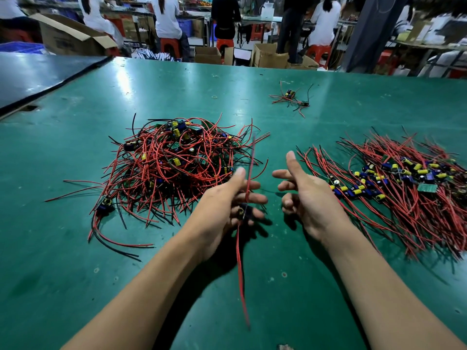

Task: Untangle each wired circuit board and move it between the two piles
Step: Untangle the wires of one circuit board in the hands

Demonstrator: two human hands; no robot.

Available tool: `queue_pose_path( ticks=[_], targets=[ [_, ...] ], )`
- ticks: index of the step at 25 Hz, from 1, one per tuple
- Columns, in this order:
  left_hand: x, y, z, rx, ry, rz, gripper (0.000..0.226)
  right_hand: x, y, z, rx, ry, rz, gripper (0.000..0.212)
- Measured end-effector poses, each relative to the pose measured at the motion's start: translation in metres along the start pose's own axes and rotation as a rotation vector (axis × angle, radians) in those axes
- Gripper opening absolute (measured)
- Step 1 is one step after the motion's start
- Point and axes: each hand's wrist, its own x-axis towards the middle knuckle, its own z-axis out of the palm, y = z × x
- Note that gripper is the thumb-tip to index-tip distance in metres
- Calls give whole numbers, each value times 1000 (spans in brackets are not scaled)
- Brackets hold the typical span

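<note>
The left hand (227,205) grips a small circuit board (243,212), fingers curled round it, thumb raised above. The board sits low in that grasp, between the fingertips and the palm, and is blurred. One red wire (250,170) rises from the grip past the thumb. Another hangs straight down below the grip, its end close above the green table (278,311).

Just to the right of the grip, apart from it, is the right hand (305,195). It holds nothing: the thumb points up, the forefinger reaches toward the left hand, and the other fingers are loosely curled. A thin dark wire (267,190) runs from the grip toward the right hand; whether that hand touches it cannot be told.

Beyond and to the left of the grip lies the tangled pile (177,160), a heap of red and black wires with boards caught in it. To the right of the grip, past the right hand, lies the sorted pile (404,183), its wires lying roughly side by side and its boards bunched along the middle.

Well beyond the grip, a small cluster (290,97) of wired boards lies alone, with a rubber band (214,97) to its left. Past the table's far edge, people (166,18) sit on red stools among cardboard boxes (270,55).
</note>
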Motion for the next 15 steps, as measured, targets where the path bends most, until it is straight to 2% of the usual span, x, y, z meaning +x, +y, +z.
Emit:
queue_pose_path(
  ticks=[4,9,12,15],
  targets=[
    [3,8,-1,-258,6,-69,66,-8,1,4,-152,-87,-122,41],
    [1,12,-5,-467,-25,-51,81,-24,6,18,-436,-321,-242,41],
    [-1,13,-6,-427,-50,-64,87,-28,11,28,-574,-278,-306,35],
    [-1,11,-6,-372,-70,-50,92,-25,11,27,-517,-196,-303,23]
  ],
)
